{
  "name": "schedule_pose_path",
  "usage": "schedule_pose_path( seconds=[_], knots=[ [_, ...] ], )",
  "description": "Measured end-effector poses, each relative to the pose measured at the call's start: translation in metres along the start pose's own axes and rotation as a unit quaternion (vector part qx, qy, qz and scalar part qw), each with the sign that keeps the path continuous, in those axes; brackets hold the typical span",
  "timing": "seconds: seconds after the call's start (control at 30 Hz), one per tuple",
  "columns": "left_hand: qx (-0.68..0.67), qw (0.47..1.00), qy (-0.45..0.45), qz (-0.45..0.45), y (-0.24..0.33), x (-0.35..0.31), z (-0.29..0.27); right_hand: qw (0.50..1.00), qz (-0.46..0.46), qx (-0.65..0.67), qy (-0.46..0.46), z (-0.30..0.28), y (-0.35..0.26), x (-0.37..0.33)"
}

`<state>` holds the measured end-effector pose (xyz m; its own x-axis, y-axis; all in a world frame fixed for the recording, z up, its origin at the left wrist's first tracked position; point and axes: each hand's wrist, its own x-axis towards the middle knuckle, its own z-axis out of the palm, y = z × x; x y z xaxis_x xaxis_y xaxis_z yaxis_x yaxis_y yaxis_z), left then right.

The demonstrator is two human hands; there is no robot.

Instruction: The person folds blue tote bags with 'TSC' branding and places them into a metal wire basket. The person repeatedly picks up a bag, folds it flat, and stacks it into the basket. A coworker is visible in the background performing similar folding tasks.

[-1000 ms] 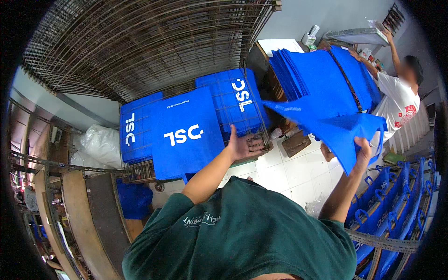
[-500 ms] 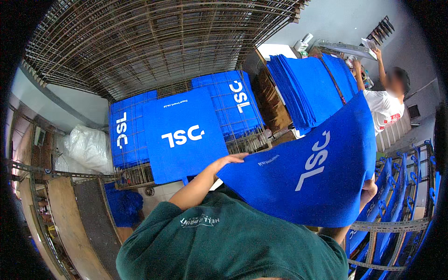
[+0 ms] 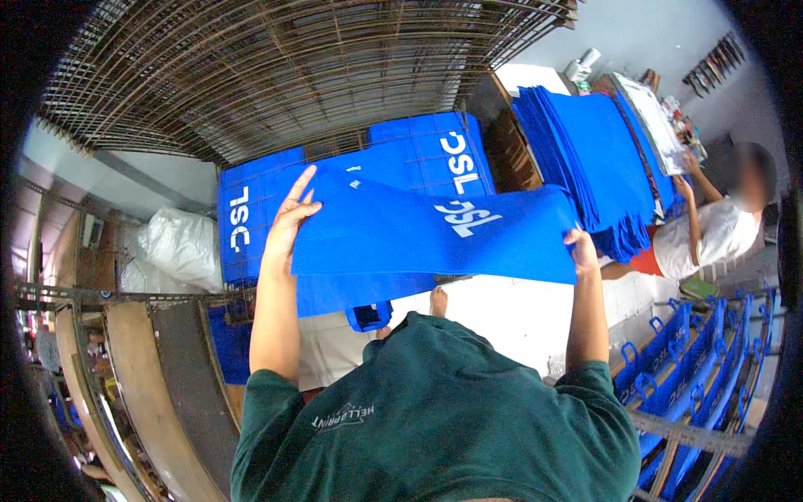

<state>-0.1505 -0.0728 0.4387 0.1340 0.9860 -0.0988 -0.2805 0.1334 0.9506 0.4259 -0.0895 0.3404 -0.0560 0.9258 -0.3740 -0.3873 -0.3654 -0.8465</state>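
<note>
A blue fabric sheet (image 3: 393, 238) with a white print stretches between my two hands, sagging and curved in the middle. At its left edge is my left hand (image 3: 293, 216), index finger extended and thumb over the cloth. My right hand (image 3: 580, 249) grips the right edge, thumb on top. Beyond the sheet, more blue printed sheets lie on a wire rack, one at the left (image 3: 238, 230) and one at the right (image 3: 460, 155). The held sheet hides most of the layer between them.
Stacked wire racks (image 3: 293, 75) are raised above. A pile of blue sheets (image 3: 602, 159) lies at the right, where another person (image 3: 711, 226) handles a framed screen (image 3: 652, 125). Blue bags (image 3: 686, 368) hang lower right. White plastic bundles (image 3: 180, 251) sit at the left.
The held sheet has swung left from my right side to over the rack, and both hands have moved forward with it. The other person has lowered the framed screen.
</note>
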Motion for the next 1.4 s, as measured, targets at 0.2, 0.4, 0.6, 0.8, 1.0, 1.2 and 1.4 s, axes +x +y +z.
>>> schedule_pose_path(
  seconds=[0.2,0.4,0.6,0.8,1.0,1.2,1.4],
  knots=[
    [-0.044,0.993,0.101,0.039,0.011,-0.001,0.056,0.995,0.014,0.030,-0.092,0.039,-0.030,0.072],
    [0.021,0.980,0.200,-0.005,-0.090,0.032,0.037,0.974,0.096,-0.160,-0.128,-0.019,0.026,0.191],
    [0.217,0.951,0.194,-0.107,-0.206,0.122,0.031,0.974,0.022,-0.220,0.052,-0.099,0.130,0.301],
    [0.285,0.945,0.156,-0.025,-0.224,0.173,0.091,0.971,0.057,-0.211,0.103,-0.177,0.160,0.306],
    [0.284,0.941,0.167,0.083,-0.198,0.178,0.114,0.982,0.034,-0.141,0.117,-0.159,0.159,0.310],
    [0.377,0.892,0.248,-0.019,-0.278,0.187,0.050,0.953,0.066,-0.230,0.183,-0.160,0.166,0.340],
    [0.418,0.854,0.265,-0.162,-0.310,0.186,0.043,0.908,0.035,-0.360,0.213,-0.090,0.086,0.329]
  ],
)
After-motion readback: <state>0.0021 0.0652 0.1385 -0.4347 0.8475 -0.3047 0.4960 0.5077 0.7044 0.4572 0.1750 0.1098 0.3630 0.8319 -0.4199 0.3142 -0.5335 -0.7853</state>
